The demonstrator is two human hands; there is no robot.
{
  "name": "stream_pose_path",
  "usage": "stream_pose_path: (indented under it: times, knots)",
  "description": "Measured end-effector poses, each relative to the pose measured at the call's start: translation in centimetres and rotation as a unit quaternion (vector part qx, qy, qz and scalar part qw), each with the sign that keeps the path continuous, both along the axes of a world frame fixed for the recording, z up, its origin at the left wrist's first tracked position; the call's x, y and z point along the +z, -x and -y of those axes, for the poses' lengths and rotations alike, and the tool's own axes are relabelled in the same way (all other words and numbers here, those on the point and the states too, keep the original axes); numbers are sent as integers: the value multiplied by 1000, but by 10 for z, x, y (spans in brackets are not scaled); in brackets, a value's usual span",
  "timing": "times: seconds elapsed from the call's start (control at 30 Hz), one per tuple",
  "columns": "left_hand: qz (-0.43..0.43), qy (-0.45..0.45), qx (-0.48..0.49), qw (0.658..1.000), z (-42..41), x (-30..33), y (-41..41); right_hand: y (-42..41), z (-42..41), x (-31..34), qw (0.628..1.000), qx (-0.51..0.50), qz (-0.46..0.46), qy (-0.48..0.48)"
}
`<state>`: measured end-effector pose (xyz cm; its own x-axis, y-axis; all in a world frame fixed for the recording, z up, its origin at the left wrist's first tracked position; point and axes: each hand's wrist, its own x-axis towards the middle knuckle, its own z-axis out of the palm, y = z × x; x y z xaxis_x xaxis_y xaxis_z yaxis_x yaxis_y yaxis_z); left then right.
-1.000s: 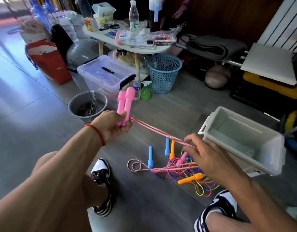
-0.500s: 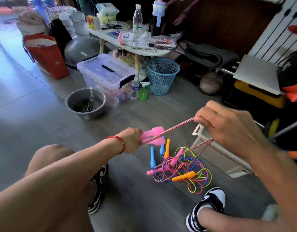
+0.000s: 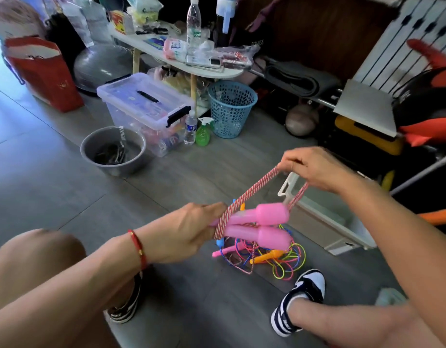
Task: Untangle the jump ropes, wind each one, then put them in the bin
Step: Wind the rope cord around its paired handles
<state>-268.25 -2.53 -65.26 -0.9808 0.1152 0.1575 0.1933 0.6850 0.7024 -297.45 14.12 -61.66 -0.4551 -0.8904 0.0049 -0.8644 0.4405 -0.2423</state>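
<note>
Here left hand (image 3: 191, 229) grips pink handles (image 3: 262, 228); right hand (image 3: 314, 172) pinches striped rope (image 3: 257, 187) above bin (image 3: 324, 222) rim.

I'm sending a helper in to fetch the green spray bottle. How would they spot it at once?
Find the blue mesh basket on the floor under the white side table. The green spray bottle stands at its left foot, beside a small water bottle. It alone is bright green, with a white trigger top.

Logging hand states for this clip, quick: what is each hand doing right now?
Left hand: closed, gripping the two pink handles.
Right hand: closed, pinching the red-and-white rope.
</note>
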Motion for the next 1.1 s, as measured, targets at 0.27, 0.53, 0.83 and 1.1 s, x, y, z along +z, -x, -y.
stream_pose_path:
  times: [0.27, 0.53, 0.83, 1.1]
  knots:
    - [-4, -111, 104, 988, 25, 4, -7, -54, -12, -79, 923, -38, 382, 8]
    - [12, -360, 439, 823, 94, -6, 23, -98, -27, -101, 910, -80, 406, 6]
    - [54, -305, 524, 793, 129, -20, 20, -57, -110, -132, 959, -128, 153, -203]
    - [55, -265, 516, 813, 119, -27, 28, -12, -11, 20, 914, -214, 189, 287]
